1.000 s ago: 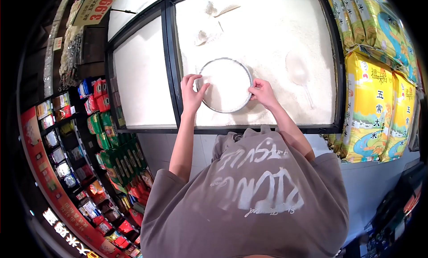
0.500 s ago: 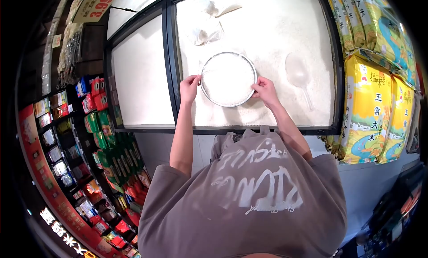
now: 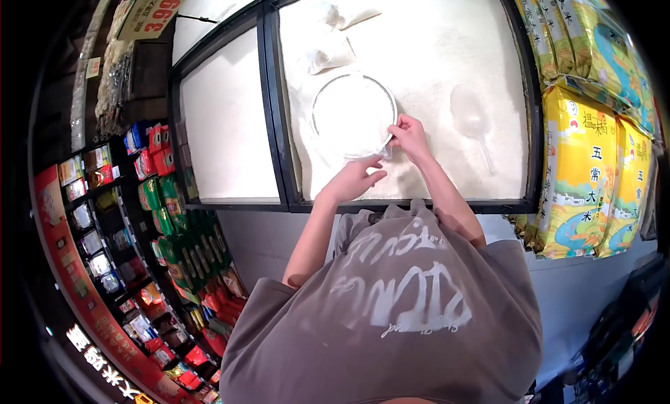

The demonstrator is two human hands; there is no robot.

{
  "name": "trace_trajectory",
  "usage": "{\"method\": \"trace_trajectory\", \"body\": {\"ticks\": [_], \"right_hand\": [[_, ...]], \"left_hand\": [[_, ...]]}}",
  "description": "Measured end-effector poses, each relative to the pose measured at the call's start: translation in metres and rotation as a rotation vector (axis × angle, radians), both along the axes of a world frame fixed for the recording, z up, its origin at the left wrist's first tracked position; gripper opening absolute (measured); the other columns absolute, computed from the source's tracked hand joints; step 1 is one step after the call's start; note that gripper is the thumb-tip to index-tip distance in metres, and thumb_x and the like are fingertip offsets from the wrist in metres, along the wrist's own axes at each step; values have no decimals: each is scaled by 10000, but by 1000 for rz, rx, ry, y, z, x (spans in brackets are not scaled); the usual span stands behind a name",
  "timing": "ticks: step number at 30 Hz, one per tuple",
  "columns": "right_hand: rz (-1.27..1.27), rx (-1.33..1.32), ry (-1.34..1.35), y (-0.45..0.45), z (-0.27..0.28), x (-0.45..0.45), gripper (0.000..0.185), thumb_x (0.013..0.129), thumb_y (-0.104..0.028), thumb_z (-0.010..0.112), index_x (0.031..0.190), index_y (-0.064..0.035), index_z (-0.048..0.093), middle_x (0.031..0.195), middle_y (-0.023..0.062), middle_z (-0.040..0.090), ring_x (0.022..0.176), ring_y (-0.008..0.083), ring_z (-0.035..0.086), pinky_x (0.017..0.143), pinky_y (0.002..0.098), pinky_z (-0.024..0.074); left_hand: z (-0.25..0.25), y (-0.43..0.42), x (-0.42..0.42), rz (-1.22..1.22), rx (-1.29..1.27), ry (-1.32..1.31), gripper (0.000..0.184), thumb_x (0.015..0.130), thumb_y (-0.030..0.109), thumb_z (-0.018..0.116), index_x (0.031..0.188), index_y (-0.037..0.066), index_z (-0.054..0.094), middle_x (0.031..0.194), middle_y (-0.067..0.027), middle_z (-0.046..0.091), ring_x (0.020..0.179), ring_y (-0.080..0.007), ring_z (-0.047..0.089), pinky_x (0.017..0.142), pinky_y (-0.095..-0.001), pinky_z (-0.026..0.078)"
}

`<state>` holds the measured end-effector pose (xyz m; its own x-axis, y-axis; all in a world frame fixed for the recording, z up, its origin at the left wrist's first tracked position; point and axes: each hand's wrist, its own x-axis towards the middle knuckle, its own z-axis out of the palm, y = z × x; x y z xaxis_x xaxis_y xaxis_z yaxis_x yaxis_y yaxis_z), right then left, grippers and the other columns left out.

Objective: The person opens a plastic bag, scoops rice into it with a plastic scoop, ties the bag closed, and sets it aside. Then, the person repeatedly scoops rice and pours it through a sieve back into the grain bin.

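A round metal-rimmed basin full of white grain, which looks like rice, rests on the rice bed in a black-framed bin. My right hand pinches the basin's rim at its lower right. Below the rim is my left hand, its fingers apart and its fingertips close to the basin's lower edge. Something clear, like thin plastic film, shows between the two hands; its extent is hard to make out. A clear plastic scoop lies on the rice to the right.
Two clear bags of rice, the nearer bag just beyond the basin, lie in the bin. A black divider separates a second rice compartment on the left. Yellow rice bags are stacked at right. Shelves of packets stand at left.
My left hand has let go of the basin's left rim and moved right and toward me, below the rim. My right hand stays at the right rim.
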<state>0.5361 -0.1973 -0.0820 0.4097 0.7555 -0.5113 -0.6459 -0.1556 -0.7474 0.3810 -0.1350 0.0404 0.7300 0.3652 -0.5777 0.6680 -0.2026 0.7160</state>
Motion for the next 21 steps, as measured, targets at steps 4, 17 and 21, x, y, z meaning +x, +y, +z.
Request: {"method": "trace_trajectory", "body": {"ticks": [4,17,21], "right_hand": [[47,34,15,-10,-5,-2,165,800,15,594,691,-43,484,674,27,569,582,96,594,506,247,544],[122,9,45,-45,7,-11,117,796,-3,606,719,-22,519,688,44,580,588,110,609,503,238,539],[276,-144,-232,-37,-50,-16,181,821,-31,619,998,-18,581,880,100,610,657,184,634,525,266,530]], "left_hand": [[45,60,18,105,-27,22,368,927,245,561,1205,6,590,988,-162,675,744,-183,653,707,-302,507],[-32,71,127,-260,363,-155,263,861,241,615,946,9,706,797,-163,682,714,-274,647,704,-346,503],[-32,-4,118,-448,430,-660,205,871,190,599,942,18,684,926,-147,673,831,-303,637,728,-347,502]]}}
